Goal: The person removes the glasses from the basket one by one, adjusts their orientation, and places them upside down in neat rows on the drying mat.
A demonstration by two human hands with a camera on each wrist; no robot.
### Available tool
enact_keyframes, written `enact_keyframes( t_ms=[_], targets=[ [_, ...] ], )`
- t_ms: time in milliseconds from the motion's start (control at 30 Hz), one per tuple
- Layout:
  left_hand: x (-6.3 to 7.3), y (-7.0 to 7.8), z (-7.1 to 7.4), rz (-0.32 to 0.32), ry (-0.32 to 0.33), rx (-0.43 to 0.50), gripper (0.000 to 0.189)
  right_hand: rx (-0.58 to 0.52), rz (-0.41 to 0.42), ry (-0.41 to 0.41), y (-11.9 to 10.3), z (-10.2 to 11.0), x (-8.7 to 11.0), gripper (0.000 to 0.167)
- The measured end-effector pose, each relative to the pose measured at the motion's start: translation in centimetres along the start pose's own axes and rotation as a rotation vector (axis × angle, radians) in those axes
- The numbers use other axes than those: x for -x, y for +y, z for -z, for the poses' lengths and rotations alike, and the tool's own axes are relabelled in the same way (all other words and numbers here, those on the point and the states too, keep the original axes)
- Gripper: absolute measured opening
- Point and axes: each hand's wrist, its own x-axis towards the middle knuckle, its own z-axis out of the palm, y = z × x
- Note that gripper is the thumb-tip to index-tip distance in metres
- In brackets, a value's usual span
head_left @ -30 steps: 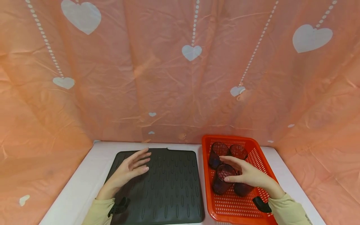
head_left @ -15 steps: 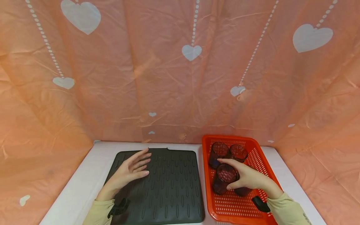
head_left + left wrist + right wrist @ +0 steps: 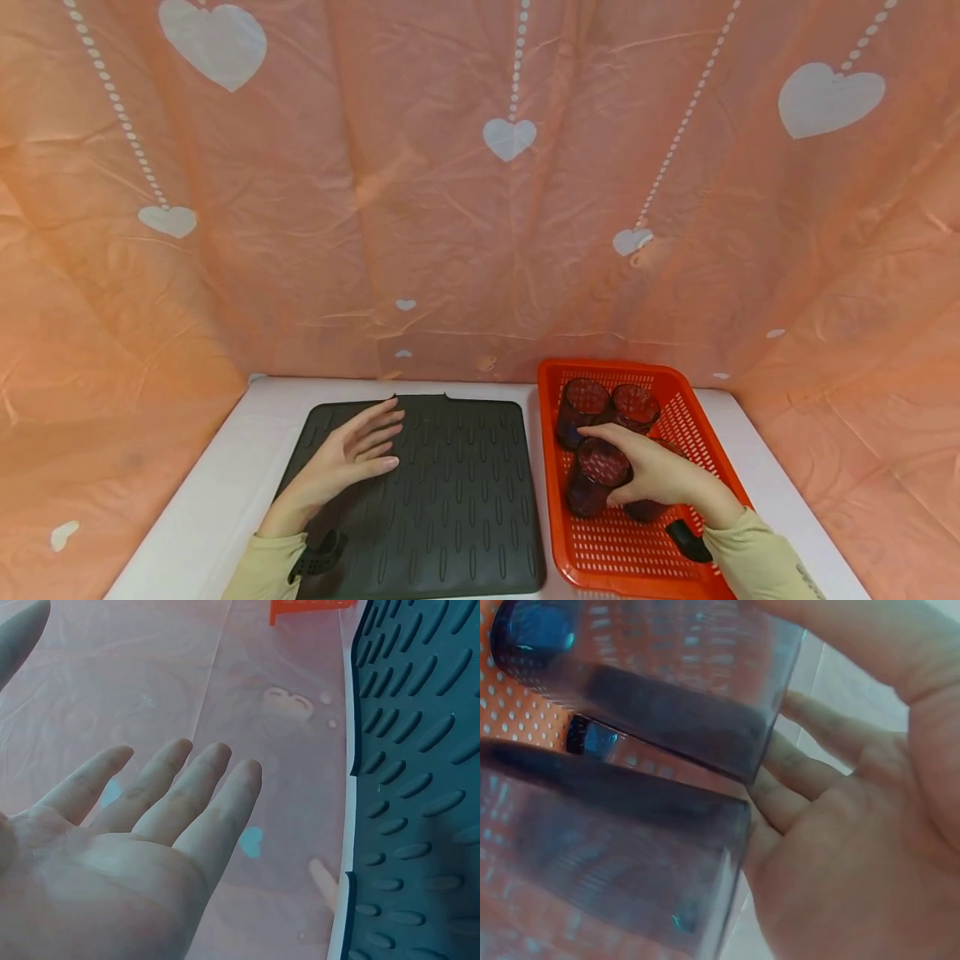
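An orange-red plastic basket [image 3: 561,546] on the right holds several dark purple, see-through drinking glasses, standing upright. My right hand [image 3: 663,471] reaches in and grips the front left glass [image 3: 588,493], thumb on its near side and fingers round the far side. In the right wrist view that glass [image 3: 682,690] lies between thumb and fingers, and another glass [image 3: 607,855] is close beside it. Behind stand a back left glass [image 3: 579,421] and a back right glass [image 3: 639,402]. A front right glass [image 3: 647,511] is partly hidden by my hand. My left hand [image 3: 341,458] hovers, fingers extended, holding nothing.
Below the left hand lies a dark ridged drying mat [image 3: 465,508], flat on the white table [image 3: 202,500], left of the basket. A peach curtain [image 3: 450,250] with white hearts hangs behind and along both sides.
My right hand has lowered round the front left glass, its thumb moving from over the rim down to the glass's side. The left hand has hardly moved.
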Motion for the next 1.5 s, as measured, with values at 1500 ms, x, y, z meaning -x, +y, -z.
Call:
enact_keyframes(
  t_ms=[1500],
  targets=[
    [-0.4, -0.1, -1.2, -0.04, -0.039, 0.049, 0.072, -0.337, -0.031, 0.305, -4.0, 5.0, -0.1, 0.074]
  ],
)
